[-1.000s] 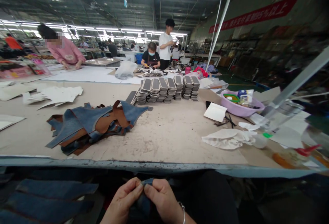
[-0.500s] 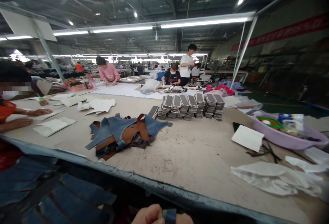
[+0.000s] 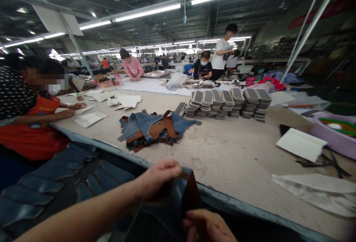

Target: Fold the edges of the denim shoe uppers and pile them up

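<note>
Near the table's front edge, my left hand grips the top edge of a blue leather piece with a brown back. My right hand is lower and further right, its fingers closed on the brown side of the same piece. The bottom of the piece is dark and partly hidden. Beyond my hands, a heap of blue and brown leather cutouts lies on the table. Rows of blue leather pieces are laid out below the table edge at left.
Stacks of grey panels stand on the table. A lilac basin, white card and thin white sheet lie at right. A co-worker in an orange apron works with papers at left; other people are further back.
My hands have risen into view with the blue leather piece, the left one reaching up and forward. The view has turned left and down, showing more of the co-worker at left.
</note>
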